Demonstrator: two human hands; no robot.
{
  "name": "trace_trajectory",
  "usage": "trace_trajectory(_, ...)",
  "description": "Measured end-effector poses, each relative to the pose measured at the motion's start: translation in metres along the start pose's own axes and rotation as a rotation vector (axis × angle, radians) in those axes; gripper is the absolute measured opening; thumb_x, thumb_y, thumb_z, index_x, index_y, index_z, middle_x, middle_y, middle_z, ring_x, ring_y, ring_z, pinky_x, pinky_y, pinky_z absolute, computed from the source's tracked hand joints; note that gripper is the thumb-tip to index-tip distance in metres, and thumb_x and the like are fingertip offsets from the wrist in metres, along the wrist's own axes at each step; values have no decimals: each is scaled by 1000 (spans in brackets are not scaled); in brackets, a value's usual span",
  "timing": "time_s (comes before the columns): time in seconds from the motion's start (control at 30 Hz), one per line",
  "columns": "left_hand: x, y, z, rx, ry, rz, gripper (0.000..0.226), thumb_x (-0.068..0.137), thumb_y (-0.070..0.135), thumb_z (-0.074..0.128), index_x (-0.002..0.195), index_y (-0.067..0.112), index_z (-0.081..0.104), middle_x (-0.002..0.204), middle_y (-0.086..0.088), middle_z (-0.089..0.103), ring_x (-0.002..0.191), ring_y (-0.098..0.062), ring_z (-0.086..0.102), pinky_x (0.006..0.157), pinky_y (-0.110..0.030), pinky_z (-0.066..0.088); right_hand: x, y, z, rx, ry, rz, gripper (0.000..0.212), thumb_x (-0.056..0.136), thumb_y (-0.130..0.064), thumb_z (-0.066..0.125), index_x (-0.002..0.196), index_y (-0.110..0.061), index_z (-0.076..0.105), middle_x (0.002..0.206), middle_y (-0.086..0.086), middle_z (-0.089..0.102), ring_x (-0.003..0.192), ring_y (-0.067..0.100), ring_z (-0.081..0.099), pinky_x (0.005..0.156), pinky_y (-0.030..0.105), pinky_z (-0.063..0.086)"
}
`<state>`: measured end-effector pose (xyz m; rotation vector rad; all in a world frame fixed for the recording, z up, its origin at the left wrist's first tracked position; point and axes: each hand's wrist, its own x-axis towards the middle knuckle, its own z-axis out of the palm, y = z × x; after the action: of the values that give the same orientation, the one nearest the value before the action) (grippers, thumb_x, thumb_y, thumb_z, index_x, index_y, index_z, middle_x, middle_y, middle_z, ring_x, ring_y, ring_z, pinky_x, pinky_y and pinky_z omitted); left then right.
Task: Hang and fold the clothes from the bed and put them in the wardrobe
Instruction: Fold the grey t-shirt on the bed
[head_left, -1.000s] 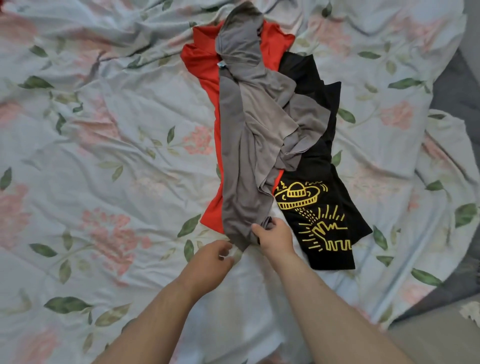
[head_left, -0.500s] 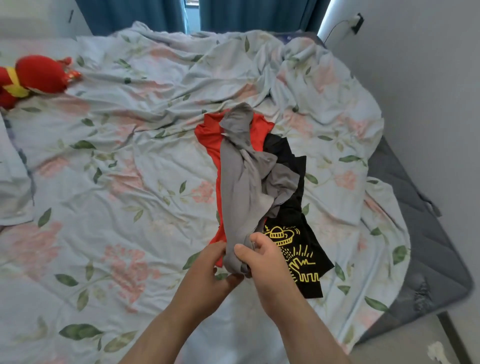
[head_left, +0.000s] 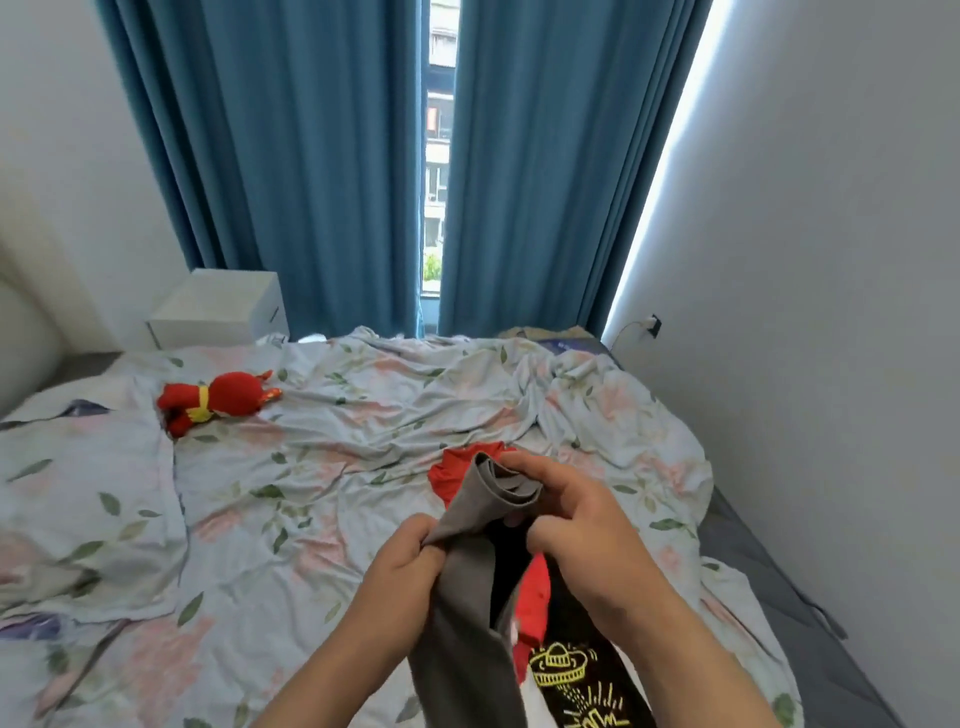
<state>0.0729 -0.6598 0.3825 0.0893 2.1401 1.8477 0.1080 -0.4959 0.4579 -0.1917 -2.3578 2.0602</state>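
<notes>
A grey garment (head_left: 470, 582) is held up above the bed (head_left: 322, 467), gripped by the left hand (head_left: 408, 564) and right hand (head_left: 576, 525). Red (head_left: 535, 597) and black shirts (head_left: 582, 680) are left on the bed beneath it.

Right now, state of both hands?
Left hand: closed, gripping the grey garment at its edge.
Right hand: closed, holding the same grey garment's bunched top.

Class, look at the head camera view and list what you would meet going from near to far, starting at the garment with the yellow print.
Black T-shirt with yellow print → grey garment gripped by both hands → red plush toy on the floral bedspread → white bedside cabinet → blue curtains.
</notes>
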Motion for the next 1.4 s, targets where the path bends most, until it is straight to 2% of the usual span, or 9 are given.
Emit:
trace_trajectory(0.17, -38, 93, -56, 214, 108, 262, 40, 60, 55, 66, 71, 17, 57, 61, 11, 53, 60, -3, 50, 59, -22, 39, -5, -81, 9, -469, 126, -322, 17, 88, -14, 67, 74, -21, 74, 70, -2, 70, 69, 4, 63, 72, 38, 52)
trace_trajectory(0.27, -63, 137, -81, 512, 104, 302, 47, 49, 59, 75, 87, 35, 60, 79, 15, 65, 75, 0, 62, 71, -26, 53, -5, -133, 15, -795, 281, -556, 29, 87, -40, 68, 67, -18, 70, 67, -1, 55, 69, 10, 52, 67, 35, 42)
trace_trajectory(0.43, -90, 186, -107, 1009, 242, 491, 40, 69, 51, 65, 98, 37, 41, 92, 14, 59, 85, -13, 58, 74, -35, 52, -17, -205, 43, -622, 269, -616, 50, 97, -44, 53, 63, -9, 43, 63, -2, 44, 61, 15, 43, 62, 32, 38)
trace_trajectory(0.57, -94, 209, -139, 896, 235, 497, 21, 72, 24, 47, 92, 27, 50, 90, 10, 58, 83, -13, 57, 74, -38, 50, -21, -246, 56, -238, 282, -590, 51, 98, -47, 53, 63, -15, 34, 57, -3, 32, 52, 11, 30, 51, 23, 30)
trace_trajectory(0.67, -88, 215, -164, 876, 345, 488, 31, 64, 15, 34, 84, 20, 56, 82, 8, 63, 80, -16, 59, 73, -44, 53, -17, -274, 49, -27, 193, -585, 60, 94, -56, 55, 71, -1, 50, 60, 1, 60, 59, 13, 45, 60, 33, 48)
trace_trajectory(0.87, -98, 265, -193, 680, 558, 506, 20, 67, 4, 38, 72, 11, 56, 71, -3, 61, 74, -23, 56, 60, -36, 41, -15, -310, 30, -268, 200, -669, 47, 90, -50, 66, 67, -17, 42, 60, -5, 43, 57, 13, 38, 56, 28, 34)
trace_trajectory(1.13, -140, 340, -160, 660, 139, 392, 29, 65, 35, 58, 85, 15, 66, 83, -5, 68, 77, -18, 63, 72, -34, 49, -14, -364, 20, -238, 211, -886, 42, 94, -47, 62, 72, -16, 43, 67, -4, 41, 61, 11, 37, 56, 23, 34)
trace_trajectory(1.3, -139, 357, -117, 405, -15, 486, 35, 81, 45, 76, 112, 36, 61, 104, 12, 72, 95, -5, 69, 87, -26, 56, -19, -395, 39, -198, 161, -1005, 37, 96, -43, 61, 75, -15, 50, 65, -7, 46, 56, 6, 41, 54, 16, 36)
trace_trajectory(1.4, -144, 366, -106, 38, -111, 451, 33, 88, 33, 69, 117, 19, 62, 101, -4, 75, 92, -17, 73, 79, -30, 58, -19, -404, 41, -156, 37, -1004, 33, 96, -42, 60, 78, -14, 56, 67, -5, 51, 61, 8, 46, 58, 21, 40)
